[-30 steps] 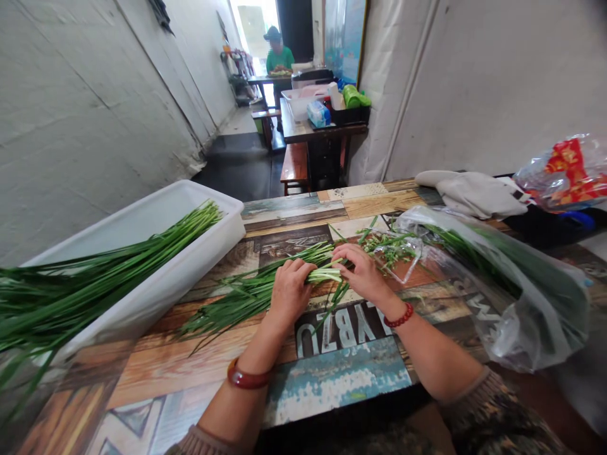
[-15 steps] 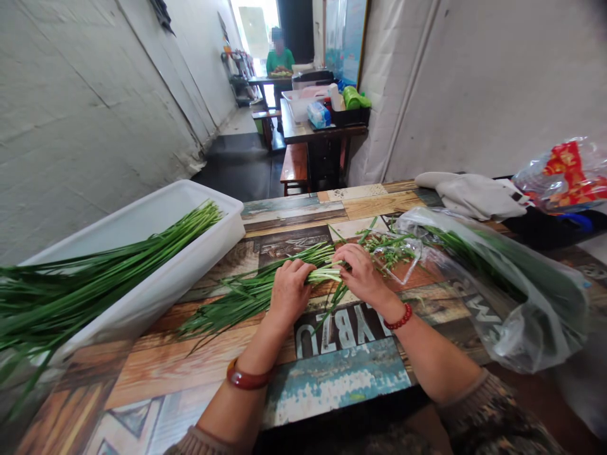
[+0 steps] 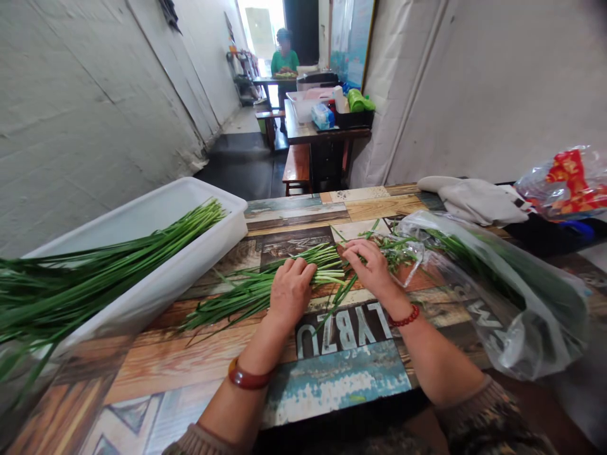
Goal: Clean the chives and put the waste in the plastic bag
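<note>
A bunch of garlic chives (image 3: 232, 296) lies on the patterned table, leaves toward the left and pale stem ends toward the right. My left hand (image 3: 289, 291) is closed over the stems, pressing them near the table. Just right of the stem ends, my right hand (image 3: 370, 265) is pinched; whatever sits between its fingertips is too small to make out. Loose chive scraps (image 3: 396, 256) lie behind and beside that hand, partly under clear plastic. More chives (image 3: 156, 249) fill the white tub (image 3: 239, 218) at left, their leaves hanging over its near end.
At right, a clear plastic bag (image 3: 545, 328) holds more chives. Behind it are a pale cloth item (image 3: 469, 199) and a red-printed plastic package (image 3: 566, 180). Farther off stand a table with boxes (image 3: 308, 129), a wooden bench (image 3: 297, 164) and a seated person in green (image 3: 284, 61).
My right hand has drawn slightly right, off the stem ends, and its fingers have come together. My left hand stays on the chives. The view has shifted a little.
</note>
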`<action>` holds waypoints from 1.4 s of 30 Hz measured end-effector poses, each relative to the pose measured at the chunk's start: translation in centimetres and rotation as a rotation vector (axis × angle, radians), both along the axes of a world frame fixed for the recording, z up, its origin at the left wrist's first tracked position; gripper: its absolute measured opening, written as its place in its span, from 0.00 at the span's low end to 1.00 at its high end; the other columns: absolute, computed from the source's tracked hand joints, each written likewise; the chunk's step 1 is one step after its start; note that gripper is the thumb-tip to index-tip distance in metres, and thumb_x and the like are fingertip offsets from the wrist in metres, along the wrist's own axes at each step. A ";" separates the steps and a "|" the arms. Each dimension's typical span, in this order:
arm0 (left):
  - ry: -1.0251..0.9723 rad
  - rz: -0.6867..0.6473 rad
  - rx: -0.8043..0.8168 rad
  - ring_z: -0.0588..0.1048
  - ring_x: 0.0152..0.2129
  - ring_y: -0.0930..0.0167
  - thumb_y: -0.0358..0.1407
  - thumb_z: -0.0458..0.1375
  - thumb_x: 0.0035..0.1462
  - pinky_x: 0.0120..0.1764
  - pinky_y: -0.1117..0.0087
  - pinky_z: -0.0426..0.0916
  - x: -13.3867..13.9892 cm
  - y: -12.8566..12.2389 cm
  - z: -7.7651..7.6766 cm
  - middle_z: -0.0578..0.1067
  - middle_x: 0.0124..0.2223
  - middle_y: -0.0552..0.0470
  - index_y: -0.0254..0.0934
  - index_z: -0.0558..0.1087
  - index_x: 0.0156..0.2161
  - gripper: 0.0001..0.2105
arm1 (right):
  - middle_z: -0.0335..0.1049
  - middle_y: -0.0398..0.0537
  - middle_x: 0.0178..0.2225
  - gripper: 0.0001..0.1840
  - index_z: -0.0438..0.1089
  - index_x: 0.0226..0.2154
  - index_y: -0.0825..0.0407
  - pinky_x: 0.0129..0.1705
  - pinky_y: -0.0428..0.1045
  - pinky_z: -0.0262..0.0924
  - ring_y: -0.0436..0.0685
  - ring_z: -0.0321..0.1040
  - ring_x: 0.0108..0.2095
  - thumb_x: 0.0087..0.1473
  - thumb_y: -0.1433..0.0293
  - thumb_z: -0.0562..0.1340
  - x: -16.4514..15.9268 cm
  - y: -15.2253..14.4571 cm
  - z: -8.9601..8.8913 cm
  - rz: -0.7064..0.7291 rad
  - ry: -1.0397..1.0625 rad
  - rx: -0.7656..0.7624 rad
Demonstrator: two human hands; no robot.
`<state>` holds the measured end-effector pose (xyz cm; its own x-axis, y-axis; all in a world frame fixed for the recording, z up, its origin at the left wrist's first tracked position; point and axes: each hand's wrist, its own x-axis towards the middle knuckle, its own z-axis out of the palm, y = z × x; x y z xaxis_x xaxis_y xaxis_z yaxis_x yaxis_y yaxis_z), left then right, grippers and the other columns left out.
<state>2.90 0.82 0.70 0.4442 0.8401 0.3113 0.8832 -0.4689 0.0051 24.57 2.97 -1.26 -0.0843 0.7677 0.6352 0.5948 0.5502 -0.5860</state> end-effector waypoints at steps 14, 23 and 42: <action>0.028 -0.025 0.044 0.66 0.36 0.62 0.29 0.55 0.59 0.37 0.63 0.61 0.3 -0.4 0.0 0.72 0.36 0.48 0.39 0.73 0.38 0.05 | 0.72 0.48 0.34 0.10 0.69 0.32 0.51 0.42 0.51 0.62 0.55 0.69 0.37 0.60 0.63 0.57 -1.8 -0.5 -0.7 0.063 0.279 -0.279; 0.034 -0.039 0.069 0.65 0.36 0.62 0.29 0.54 0.59 0.37 0.62 0.61 0.5 -0.5 0.1 0.72 0.37 0.48 0.39 0.73 0.39 0.07 | 0.75 0.48 0.36 0.09 0.72 0.30 0.49 0.48 0.53 0.59 0.56 0.69 0.41 0.60 0.66 0.58 -0.7 -0.4 0.4 0.103 0.092 -0.133; -0.035 -0.028 -0.090 0.67 0.39 0.62 0.24 0.56 0.52 0.42 0.62 0.65 0.2 0.0 -0.1 0.73 0.39 0.47 0.38 0.72 0.41 0.12 | 0.71 0.44 0.29 0.15 0.69 0.30 0.50 0.38 0.48 0.61 0.54 0.66 0.33 0.60 0.58 0.56 -1.2 -0.4 -0.6 -0.002 0.551 -0.372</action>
<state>3.10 0.81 0.57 0.4581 0.8527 0.2510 0.8684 -0.4896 0.0784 23.38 2.61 -1.84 0.1788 0.9439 0.2776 0.1548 0.2517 -0.9554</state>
